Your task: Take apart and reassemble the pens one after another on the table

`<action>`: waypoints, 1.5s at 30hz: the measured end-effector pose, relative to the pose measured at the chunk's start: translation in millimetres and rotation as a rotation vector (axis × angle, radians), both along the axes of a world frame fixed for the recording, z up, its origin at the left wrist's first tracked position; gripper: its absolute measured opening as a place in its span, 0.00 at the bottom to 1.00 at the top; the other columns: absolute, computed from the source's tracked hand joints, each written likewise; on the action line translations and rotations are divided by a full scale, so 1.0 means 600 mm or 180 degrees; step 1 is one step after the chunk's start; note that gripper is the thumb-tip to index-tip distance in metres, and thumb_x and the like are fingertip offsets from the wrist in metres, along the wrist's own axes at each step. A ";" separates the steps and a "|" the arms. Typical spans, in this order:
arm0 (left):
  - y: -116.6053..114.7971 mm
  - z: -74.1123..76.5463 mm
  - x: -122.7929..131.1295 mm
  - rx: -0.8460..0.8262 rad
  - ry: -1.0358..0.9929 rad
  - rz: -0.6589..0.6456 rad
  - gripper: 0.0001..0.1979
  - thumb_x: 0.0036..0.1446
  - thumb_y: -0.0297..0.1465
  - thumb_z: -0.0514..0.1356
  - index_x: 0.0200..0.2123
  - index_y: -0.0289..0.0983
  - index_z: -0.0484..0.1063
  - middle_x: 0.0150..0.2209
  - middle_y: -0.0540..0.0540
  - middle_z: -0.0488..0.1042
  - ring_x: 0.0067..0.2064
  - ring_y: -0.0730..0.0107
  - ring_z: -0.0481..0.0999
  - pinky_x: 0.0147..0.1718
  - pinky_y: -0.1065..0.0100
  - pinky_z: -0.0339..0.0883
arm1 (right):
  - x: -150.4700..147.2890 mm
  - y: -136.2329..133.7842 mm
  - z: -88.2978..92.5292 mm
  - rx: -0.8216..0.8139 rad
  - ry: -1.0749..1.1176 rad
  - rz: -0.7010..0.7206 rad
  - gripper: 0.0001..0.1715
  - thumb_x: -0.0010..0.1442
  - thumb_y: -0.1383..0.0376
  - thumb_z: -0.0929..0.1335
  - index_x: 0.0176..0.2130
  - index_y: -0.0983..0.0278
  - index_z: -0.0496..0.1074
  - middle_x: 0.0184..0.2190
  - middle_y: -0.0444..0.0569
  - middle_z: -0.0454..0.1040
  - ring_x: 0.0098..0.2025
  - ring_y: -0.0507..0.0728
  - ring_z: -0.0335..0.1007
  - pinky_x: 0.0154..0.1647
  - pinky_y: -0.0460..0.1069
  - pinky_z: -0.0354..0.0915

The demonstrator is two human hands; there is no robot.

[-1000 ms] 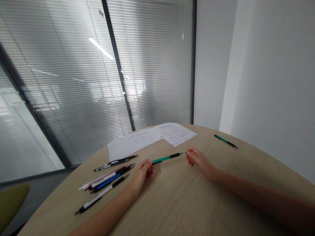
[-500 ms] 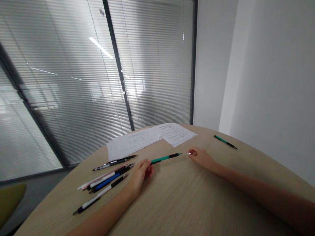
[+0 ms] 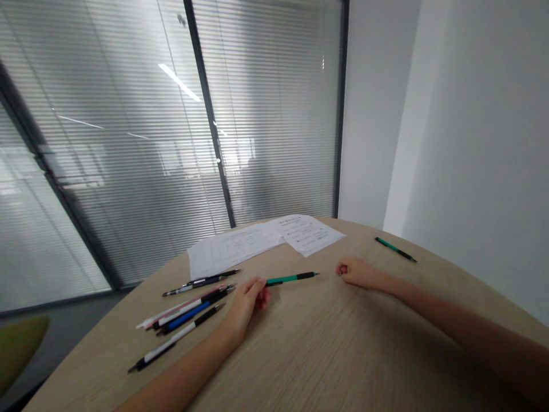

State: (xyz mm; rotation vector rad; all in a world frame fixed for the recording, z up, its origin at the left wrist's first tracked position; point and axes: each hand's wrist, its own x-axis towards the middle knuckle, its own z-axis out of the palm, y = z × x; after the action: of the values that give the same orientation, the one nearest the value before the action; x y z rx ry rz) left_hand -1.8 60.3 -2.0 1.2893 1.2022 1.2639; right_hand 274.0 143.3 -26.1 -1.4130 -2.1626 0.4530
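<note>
My left hand grips the rear end of a green and black pen, whose tip points right, above the wooden table. To the right of that tip, my right hand is closed with its fingers curled in. Something small may be between its fingertips, too small to name. Left of my left hand lie several pens: a white and black one, a blue one, and black ones farther back.
Printed sheets of paper lie at the table's far side. A second green and black pen rests at the far right. Behind stand a glass partition with blinds and a white wall. A yellow-green chair shows at lower left.
My right hand has moved right, away from the pen tip, and the small shiny piece at its fingertips barely shows now. The held pen's tip has dipped slightly.
</note>
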 end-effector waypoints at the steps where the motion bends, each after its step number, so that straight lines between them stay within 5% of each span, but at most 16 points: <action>1: 0.001 0.000 0.000 0.0000 0.0018 0.0021 0.14 0.44 0.39 0.55 0.16 0.35 0.61 0.15 0.53 0.64 0.17 0.77 0.60 0.16 0.74 0.53 | 0.000 0.000 0.000 -0.0023 0.0018 0.0012 0.13 0.36 0.77 0.61 0.21 0.64 0.69 0.18 0.43 0.65 0.22 0.50 0.58 0.23 0.45 0.53; 9: 0.002 -0.003 -0.003 0.0035 0.0103 0.0004 0.14 0.44 0.39 0.55 0.16 0.35 0.61 0.15 0.52 0.64 0.17 0.77 0.61 0.16 0.74 0.53 | -0.023 -0.015 0.023 0.0157 0.0695 0.0221 0.15 0.38 0.76 0.63 0.29 0.65 0.70 0.29 0.46 0.68 0.27 0.50 0.59 0.31 0.47 0.56; 15: -0.001 0.002 -0.001 0.0006 -0.0047 -0.0059 0.14 0.42 0.40 0.56 0.16 0.35 0.62 0.15 0.52 0.64 0.16 0.77 0.60 0.16 0.74 0.52 | -0.058 -0.072 0.060 -0.1843 0.2285 0.1080 0.10 0.50 0.62 0.63 0.34 0.64 0.67 0.29 0.47 0.71 0.30 0.51 0.64 0.24 0.44 0.56; 22: 0.000 0.003 -0.002 -0.0039 -0.0288 -0.0096 0.15 0.41 0.41 0.57 0.16 0.35 0.62 0.14 0.53 0.63 0.16 0.78 0.60 0.16 0.74 0.52 | -0.060 -0.075 0.053 -0.2697 0.3220 0.1418 0.08 0.48 0.67 0.65 0.33 0.65 0.67 0.28 0.47 0.71 0.29 0.49 0.66 0.25 0.42 0.57; 45: 0.002 0.003 -0.005 -0.0069 -0.0499 0.0018 0.14 0.40 0.40 0.57 0.17 0.35 0.62 0.14 0.53 0.62 0.15 0.78 0.59 0.15 0.74 0.52 | -0.050 -0.050 0.041 -0.2412 0.3626 0.0982 0.04 0.45 0.67 0.65 0.27 0.64 0.67 0.21 0.43 0.67 0.23 0.48 0.63 0.23 0.43 0.57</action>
State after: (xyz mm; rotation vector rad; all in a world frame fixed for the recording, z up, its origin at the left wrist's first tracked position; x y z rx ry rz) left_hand -4.5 61.7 0.0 1.1495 1.1060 1.3268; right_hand 244.1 113.4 -1.5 -0.7223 -1.2352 1.8007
